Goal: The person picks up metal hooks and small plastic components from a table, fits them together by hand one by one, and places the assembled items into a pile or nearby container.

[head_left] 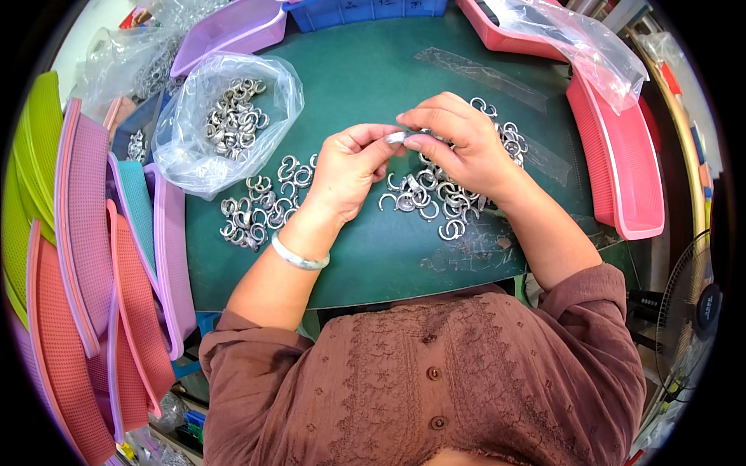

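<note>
Over the middle of the table, my left hand [347,167] and my right hand [470,144] meet, both closed. Thumbs and fingers of both pinch a small silver metal ring piece [395,137], its far part hidden by the right fingers. Beneath and beside my right hand lies a loose pile of open C-shaped metal rings [420,194], partly covered by that hand. To the left of my left wrist, a second pile of similar rings [260,211] spreads out. Farther left, a clear plastic bag [284,97] stands open with more rings [233,116] inside.
Stacked purple, green and coral plastic baskets [89,210] crowd the left edge. Pink baskets [622,171] line the right side, under a clear plastic sheet [583,46]. A blue bin [373,9] and purple basket [233,35] stand at the back. A fan [684,303] is at lower right.
</note>
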`<state>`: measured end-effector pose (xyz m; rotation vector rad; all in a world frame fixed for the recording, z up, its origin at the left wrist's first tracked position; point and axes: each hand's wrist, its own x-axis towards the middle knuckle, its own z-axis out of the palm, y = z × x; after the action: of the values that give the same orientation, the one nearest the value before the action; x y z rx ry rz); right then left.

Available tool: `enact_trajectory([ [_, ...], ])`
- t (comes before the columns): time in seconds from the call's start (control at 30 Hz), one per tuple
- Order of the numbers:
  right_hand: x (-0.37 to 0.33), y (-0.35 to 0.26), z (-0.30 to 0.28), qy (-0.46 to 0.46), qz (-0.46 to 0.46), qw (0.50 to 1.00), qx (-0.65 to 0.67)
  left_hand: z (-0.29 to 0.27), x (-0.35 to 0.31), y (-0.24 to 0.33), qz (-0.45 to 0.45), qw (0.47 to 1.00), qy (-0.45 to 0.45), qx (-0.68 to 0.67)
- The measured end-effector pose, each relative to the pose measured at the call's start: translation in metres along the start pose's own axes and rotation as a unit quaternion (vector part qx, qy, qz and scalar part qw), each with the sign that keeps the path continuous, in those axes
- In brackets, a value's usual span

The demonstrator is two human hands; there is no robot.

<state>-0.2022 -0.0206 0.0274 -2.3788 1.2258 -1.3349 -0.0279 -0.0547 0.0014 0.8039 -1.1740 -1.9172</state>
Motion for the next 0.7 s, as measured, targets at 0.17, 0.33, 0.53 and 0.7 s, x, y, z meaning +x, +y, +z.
enact_trajectory([
  [0.17,0.0005,-0.0008,-0.0012,-0.001,0.009,1.0,0.004,0.0037,-0.0016,0.0008,0.072,0.996,0.044,0.033],
  [0.33,-0.0003,-0.0027,-0.001,-0.004,0.009,1.0,0.003,0.0054,-0.0032,0.0001,0.109,0.99,0.059,0.063],
  [0.53,-0.0016,-0.0013,0.0017,0.005,0.002,1.0,-0.001,0.0048,-0.0031,-0.0016,0.103,0.991,0.045,0.068],
  [0.7,-0.0012,-0.0023,0.0016,0.006,-0.004,1.0,-0.007,0.0055,-0.003,-0.0024,0.094,0.993,0.042,0.066],
])
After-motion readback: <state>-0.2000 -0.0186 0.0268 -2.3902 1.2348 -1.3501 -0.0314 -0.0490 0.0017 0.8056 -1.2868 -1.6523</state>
